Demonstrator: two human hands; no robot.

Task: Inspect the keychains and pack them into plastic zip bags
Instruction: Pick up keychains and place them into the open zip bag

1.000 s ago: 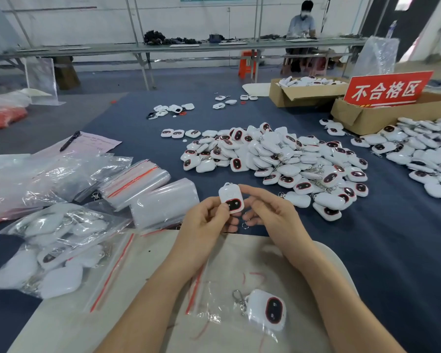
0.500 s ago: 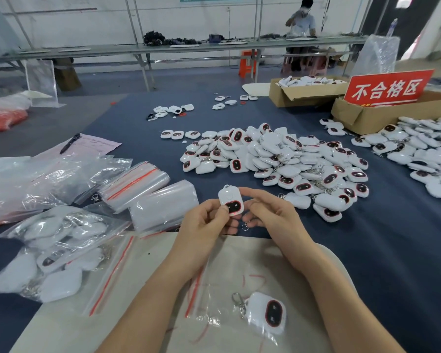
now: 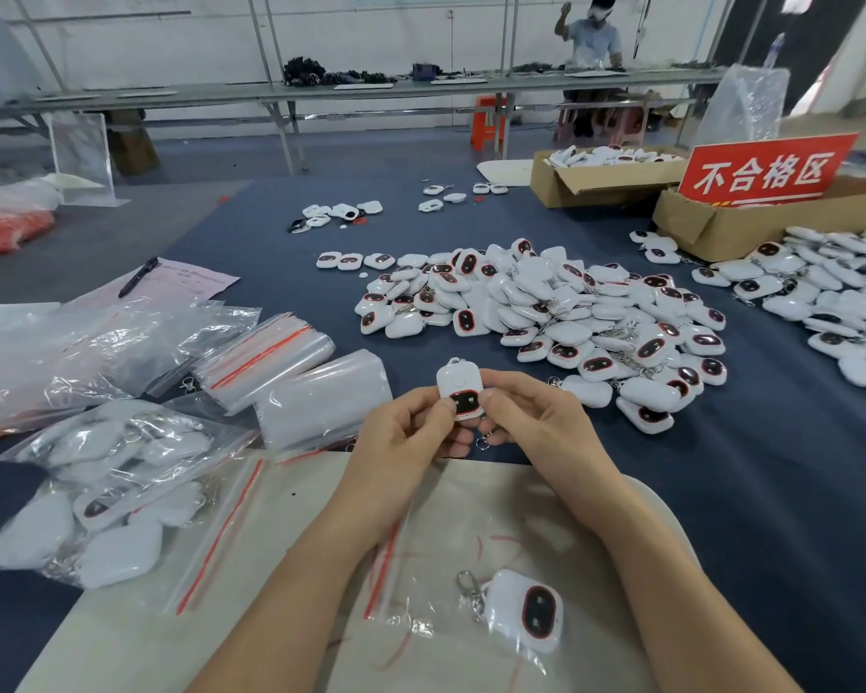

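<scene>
I hold one white keychain (image 3: 458, 392) with a dark red-rimmed window upright between both hands, above the near edge of the blue table. My left hand (image 3: 406, 437) pinches its left side and my right hand (image 3: 531, 422) pinches its right side; its metal ring (image 3: 482, 443) hangs below. A second keychain (image 3: 526, 610) lies inside a clear zip bag (image 3: 421, 582) on the beige board (image 3: 121, 637) between my forearms. A large heap of loose keychains (image 3: 561, 317) lies just beyond my hands.
Stacks of empty zip bags (image 3: 291, 382) and a filled bag of keychains (image 3: 106, 492) lie at the left. Another keychain heap (image 3: 831, 302), two cardboard boxes (image 3: 721, 227) and a red sign (image 3: 766, 170) are at the right. Paper with a pen (image 3: 138, 277) lies far left. A person (image 3: 593, 37) sits at a far bench.
My hands and the held keychain have stayed almost in place; my right thumb has come to the keychain's right side. The far person has raised an arm.
</scene>
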